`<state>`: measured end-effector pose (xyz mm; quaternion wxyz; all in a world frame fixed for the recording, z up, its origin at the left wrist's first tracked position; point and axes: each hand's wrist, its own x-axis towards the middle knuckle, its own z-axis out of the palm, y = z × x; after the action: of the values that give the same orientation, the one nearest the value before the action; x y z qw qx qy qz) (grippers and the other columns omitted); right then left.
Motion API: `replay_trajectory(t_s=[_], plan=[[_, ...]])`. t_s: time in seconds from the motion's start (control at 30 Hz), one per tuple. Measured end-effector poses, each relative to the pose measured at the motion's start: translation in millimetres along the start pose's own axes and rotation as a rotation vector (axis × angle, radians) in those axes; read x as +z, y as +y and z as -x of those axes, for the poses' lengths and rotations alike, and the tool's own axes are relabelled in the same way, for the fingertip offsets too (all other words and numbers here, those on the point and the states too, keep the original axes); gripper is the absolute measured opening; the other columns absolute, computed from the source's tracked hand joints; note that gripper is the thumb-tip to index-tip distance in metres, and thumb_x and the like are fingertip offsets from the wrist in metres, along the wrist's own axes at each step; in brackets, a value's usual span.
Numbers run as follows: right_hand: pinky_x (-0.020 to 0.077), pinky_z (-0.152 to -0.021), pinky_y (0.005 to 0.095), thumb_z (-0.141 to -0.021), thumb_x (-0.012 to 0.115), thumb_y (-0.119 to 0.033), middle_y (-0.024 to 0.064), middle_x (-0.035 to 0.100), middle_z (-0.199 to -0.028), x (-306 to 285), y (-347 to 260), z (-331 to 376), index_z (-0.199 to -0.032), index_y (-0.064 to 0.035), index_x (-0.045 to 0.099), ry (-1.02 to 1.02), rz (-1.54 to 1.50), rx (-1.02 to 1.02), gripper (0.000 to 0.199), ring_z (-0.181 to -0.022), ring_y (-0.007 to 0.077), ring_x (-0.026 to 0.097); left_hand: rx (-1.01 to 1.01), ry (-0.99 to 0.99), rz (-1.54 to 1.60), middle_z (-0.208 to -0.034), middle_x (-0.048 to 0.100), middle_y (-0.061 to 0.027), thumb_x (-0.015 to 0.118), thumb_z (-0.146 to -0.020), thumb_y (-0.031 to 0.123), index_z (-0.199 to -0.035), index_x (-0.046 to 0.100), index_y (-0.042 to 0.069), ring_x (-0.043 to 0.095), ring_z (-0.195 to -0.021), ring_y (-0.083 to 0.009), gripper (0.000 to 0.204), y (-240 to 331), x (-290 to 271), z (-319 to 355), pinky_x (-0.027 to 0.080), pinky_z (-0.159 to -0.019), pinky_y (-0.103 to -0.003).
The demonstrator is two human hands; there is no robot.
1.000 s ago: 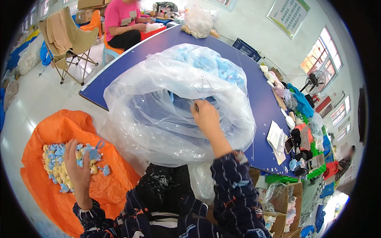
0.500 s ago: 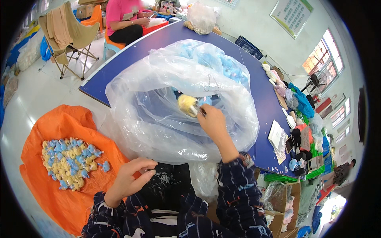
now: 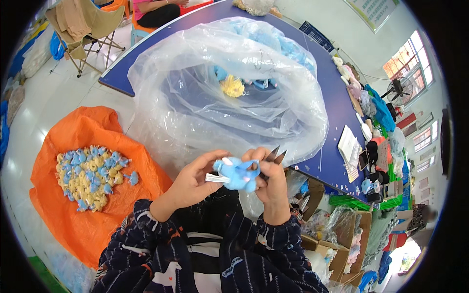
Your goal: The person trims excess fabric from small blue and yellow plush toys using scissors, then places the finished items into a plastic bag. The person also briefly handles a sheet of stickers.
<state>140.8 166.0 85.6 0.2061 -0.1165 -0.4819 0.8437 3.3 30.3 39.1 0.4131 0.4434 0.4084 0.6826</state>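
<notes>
Small blue plush toy (image 3: 237, 173) is up in the air btwn the two hands, over the lap, just this side of the bag's near edge. L hand (image 3: 193, 180) grips its L end, thumb below & fingers above; white tag (image 3: 217, 178) sticks out at that end, next to the thumb. R hand (image 3: 273, 183) is at the toy's R end, thumb & fingers closed by the blue ribbon loop (image 3: 250, 165); same hand also grasps a dark-bladed tool (image 3: 276, 155), two pointed blades poking up & away past the knuckles, clear of the toy.

Beyond the hands, big clear plastic bag (image 3: 171, 117) gapes open on the blue table (image 3: 337, 132); yellow plush (image 3: 232, 86) sits inside nr the far side, w/ blue bits beside it, well apart from both hands. To the L, lower than the table, an orange sack (image 3: 141, 176) is spread open w/ a pile of blue & yellow plush toys (image 3: 90, 176) in it; one blue toy (image 3: 132, 178) lies just off the pile's R edge. Cardboard boxes (image 3: 337, 251) stand lower R.
</notes>
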Motion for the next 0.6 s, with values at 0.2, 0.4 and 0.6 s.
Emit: replay_trajectory(t_s=[0.2, 0.4, 0.6], plan=[[0.0297, -0.041, 0.0191, -0.080, 0.053, -0.020, 0.0041, 0.055, -0.075, 3.0, 29.0, -0.4, -0.080, -0.0040, 0.053, 0.232, -0.003, -0.016, 0.016, -0.046, 0.0036, 0.037, -0.123, -0.008, 0.391, -0.114, 0.048, -0.0066, 0.060, -0.078, 0.000, -0.126, 0.038, 0.002, 0.048, -0.106, -0.0140, 0.052, 0.1, 15.9, 12.9, 0.045, -0.084, -0.027], [0.0339, -0.045, 0.0185, -0.075, 0.068, -0.012, 0.0017, 0.056, -0.074, -2.0, 38.8, 19.9, -0.098, -0.0016, 0.058, 0.518, 0.513, -0.241, 0.027, -0.052, 0.0051, 0.043, -0.072, 0.256, 0.289, -0.104, 0.053, -0.0055, 0.064, -0.076, 0.000, -0.118, 0.044, 0.001, 0.053, -0.094, -0.0105, 0.046, -8.8, 14.6, 11.0, 0.046, -0.080, -0.024], [0.0352, -0.048, 0.0183, -0.070, 0.070, -0.006, 0.0028, 0.057, -0.077, 21.2, 51.3, 22.3, -0.100, -0.0025, 0.059, 0.325, 1.077, -0.589, 0.032, -0.057, 0.0064, 0.046, 0.239, 0.377, -0.479, -0.096, 0.056, -0.0087, 0.072, -0.067, 0.005, -0.107, 0.055, 0.003, 0.057, -0.084, -0.0163, 0.043, -24.1, 19.1, 11.7, 0.047, -0.070, -0.026]])
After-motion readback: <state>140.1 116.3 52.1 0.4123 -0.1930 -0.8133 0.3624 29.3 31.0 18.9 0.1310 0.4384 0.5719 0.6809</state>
